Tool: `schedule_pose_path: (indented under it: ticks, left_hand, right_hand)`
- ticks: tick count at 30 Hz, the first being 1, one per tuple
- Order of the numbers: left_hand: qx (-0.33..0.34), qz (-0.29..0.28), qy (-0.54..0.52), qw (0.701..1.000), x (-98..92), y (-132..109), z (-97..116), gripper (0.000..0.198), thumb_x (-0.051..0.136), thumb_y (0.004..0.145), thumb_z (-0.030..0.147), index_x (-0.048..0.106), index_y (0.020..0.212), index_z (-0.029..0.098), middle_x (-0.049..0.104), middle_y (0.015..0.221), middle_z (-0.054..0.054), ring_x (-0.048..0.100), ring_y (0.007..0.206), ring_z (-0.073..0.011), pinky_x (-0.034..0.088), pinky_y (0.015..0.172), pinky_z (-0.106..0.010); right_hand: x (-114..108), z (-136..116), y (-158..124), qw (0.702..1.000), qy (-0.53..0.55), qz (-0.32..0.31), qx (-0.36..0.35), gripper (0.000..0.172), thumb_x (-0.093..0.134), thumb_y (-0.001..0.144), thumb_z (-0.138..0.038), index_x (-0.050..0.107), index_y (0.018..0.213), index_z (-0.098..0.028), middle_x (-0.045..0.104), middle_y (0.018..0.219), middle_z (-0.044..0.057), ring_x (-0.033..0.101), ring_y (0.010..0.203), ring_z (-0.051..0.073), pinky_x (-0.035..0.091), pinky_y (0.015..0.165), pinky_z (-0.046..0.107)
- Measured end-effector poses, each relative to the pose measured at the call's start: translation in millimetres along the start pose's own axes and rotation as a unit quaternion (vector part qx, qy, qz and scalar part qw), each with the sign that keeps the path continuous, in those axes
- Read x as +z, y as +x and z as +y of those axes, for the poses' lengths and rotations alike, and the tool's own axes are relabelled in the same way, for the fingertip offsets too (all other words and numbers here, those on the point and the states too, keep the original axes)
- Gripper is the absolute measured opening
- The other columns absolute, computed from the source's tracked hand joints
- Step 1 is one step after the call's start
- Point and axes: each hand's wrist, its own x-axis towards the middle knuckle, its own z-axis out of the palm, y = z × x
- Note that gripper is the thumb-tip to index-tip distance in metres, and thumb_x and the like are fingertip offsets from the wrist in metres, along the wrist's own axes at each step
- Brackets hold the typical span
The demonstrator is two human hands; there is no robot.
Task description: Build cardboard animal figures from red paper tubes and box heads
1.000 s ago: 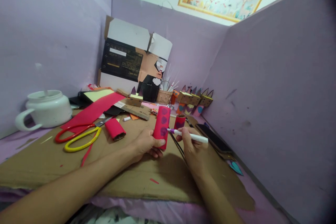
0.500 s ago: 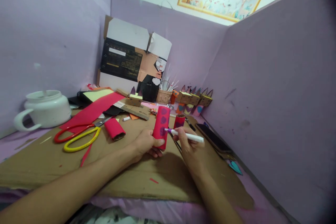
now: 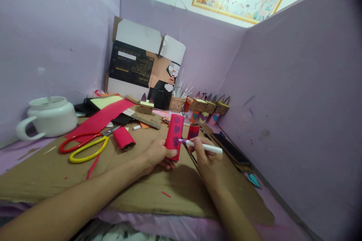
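My left hand [image 3: 161, 154] grips the lower end of a red paper-covered tube [image 3: 173, 133], held upright and slightly tilted above the cardboard. A column of purple marks runs down the side of the tube. In my right hand [image 3: 207, 158] is a white marker [image 3: 207, 147] with a purple tip, which points left at the lowest purple mark; whether it touches the paper I cannot tell. Behind my right fingers stands a shorter red tube [image 3: 194, 130] with purple on it. Another red roll [image 3: 124, 138] lies to the left of my left hand.
Scissors [image 3: 87, 150] with red and yellow handles lie at left, near a white mug [image 3: 52, 116]. Red paper strips [image 3: 102, 118] are behind them. A phone [image 3: 230, 148] lies at right. Several cardboard animal figures [image 3: 209, 107] and a basket of pens [image 3: 177, 103] stand at the back.
The marker tip has shifted slightly right, and my right hand with it. My left hand and the red tube stay almost in place.
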Motion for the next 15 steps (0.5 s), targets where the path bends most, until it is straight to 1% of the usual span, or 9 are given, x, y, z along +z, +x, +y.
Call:
schedule_pose_path:
  ticks: [4, 11, 15]
  left_hand:
    - [-0.001, 0.001, 0.001, 1.0, 0.4, -0.1, 0.1, 0.035, 0.07, 0.054, 0.03, 0.053, 0.079, 0.014, 0.065, 0.059, -0.003, 0.059, 0.045, -0.013, 0.041, 0.044, -0.022]
    - [-0.002, 0.0, 0.003, 1.0, 0.0, -0.2, 0.4, 0.035, 0.07, 0.055, 0.03, 0.054, 0.081, 0.013, 0.066, 0.059, -0.003, 0.059, 0.045, -0.0125, 0.041, 0.043, -0.021]
    - [-0.001, 0.002, 0.002, 1.0, 0.2, 0.3, 0.5, 0.033, 0.069, 0.056, 0.029, 0.053, 0.079, 0.013, 0.066, 0.059, -0.003, 0.059, 0.045, -0.0121, 0.041, 0.043, -0.02]
  right_hand:
    - [2.9, 2.4, 0.8, 1.0, 0.004, -0.005, 0.012, 0.027, 0.054, 0.083, -0.037, 0.065, 0.072, -0.016, 0.064, 0.054, 0.001, 0.06, 0.05, 0.013, 0.044, 0.049, 0.023]
    - [2.5, 7.7, 0.5, 1.0, 0.008, -0.029, 0.01, 0.029, 0.053, 0.084, -0.037, 0.065, 0.068, -0.017, 0.062, 0.05, 0.0, 0.057, 0.046, 0.012, 0.043, 0.048, 0.023]
    - [2.1, 7.3, 0.5, 1.0, 0.018, -0.018, 0.002, 0.027, 0.052, 0.085, -0.036, 0.065, 0.071, -0.017, 0.062, 0.052, -0.001, 0.058, 0.049, 0.012, 0.043, 0.048, 0.022]
